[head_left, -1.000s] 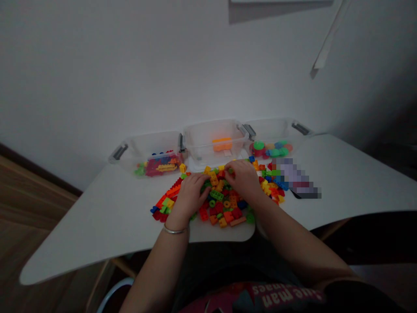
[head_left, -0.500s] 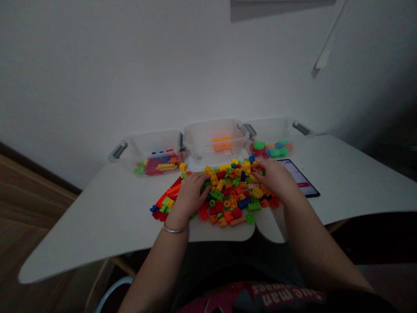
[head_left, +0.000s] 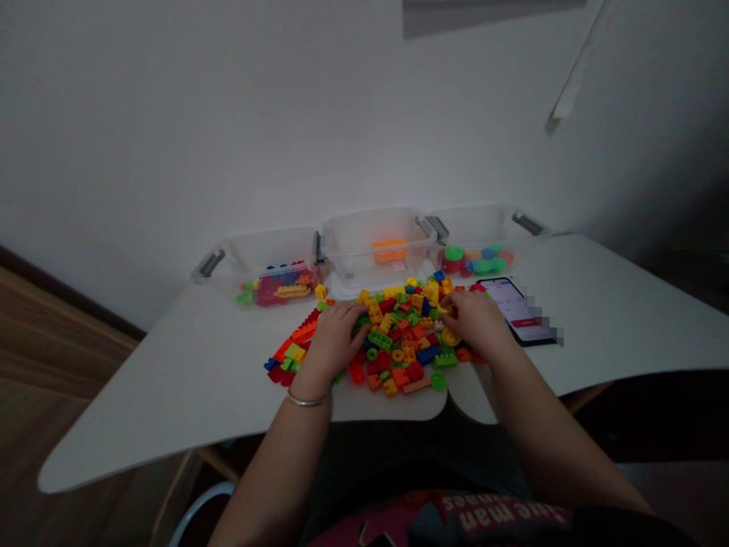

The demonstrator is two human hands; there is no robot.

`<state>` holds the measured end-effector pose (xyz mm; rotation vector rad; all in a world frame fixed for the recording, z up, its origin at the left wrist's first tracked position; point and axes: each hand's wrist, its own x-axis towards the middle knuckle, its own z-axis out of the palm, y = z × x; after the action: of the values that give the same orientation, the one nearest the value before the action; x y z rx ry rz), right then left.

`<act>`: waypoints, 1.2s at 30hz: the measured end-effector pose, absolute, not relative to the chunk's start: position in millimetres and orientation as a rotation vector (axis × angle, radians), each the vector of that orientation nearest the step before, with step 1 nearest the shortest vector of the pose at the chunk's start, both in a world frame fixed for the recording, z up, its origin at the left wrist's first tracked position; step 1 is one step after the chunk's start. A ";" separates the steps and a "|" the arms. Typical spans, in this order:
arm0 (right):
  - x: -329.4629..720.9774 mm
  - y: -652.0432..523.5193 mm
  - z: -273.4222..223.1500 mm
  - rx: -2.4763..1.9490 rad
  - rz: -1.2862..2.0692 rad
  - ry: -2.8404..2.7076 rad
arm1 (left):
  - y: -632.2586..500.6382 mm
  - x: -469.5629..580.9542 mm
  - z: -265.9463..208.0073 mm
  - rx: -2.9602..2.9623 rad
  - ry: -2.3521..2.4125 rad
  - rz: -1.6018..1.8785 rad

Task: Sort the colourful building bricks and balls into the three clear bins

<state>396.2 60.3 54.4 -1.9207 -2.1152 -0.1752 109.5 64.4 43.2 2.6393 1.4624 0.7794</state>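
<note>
A heap of building bricks (head_left: 407,353) in red, orange, yellow, green and blue is spread on the white table. My left hand (head_left: 336,342) rests on the heap's left side. Its thumb and fingers are apart, with a green brick (head_left: 360,325) lying in the gap. At the heap's right side, the fingertips of my right hand (head_left: 478,317) are closed on a yellow building brick (head_left: 443,310), which they partly cover.
Three clear plastic boxes stand along the wall: a left box (head_left: 267,247) with bricks, a middle box (head_left: 353,228) with an orange piece, and a right box (head_left: 478,220) with rounded coloured pieces. A phone (head_left: 509,300) lies right of the heap. The white table (head_left: 171,403) has a curved front edge.
My right hand has shifted slightly down and inward, uncovering red and orange bricks behind it; a yellow brick now shows at its fingertips. My left hand stays in place.
</note>
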 end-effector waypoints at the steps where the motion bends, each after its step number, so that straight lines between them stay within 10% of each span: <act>1: 395.5 60.3 54.1 -1.927 -0.167 -2.104 | 64.1 109.5 43.3 2.638 1.460 0.781; 20: 350.4 28.5 47.9 -1.177 0.578 -1.726 | 55.5 113.0 55.6 2.758 1.234 1.027; 36: 363.5 26.9 43.5 -1.150 0.065 -1.975 | 49.8 132.6 50.0 2.686 0.986 1.258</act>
<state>363.5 26.9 43.5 -1.1499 -1.9747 0.0655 132.6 49.8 50.0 2.6864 0.9860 1.2585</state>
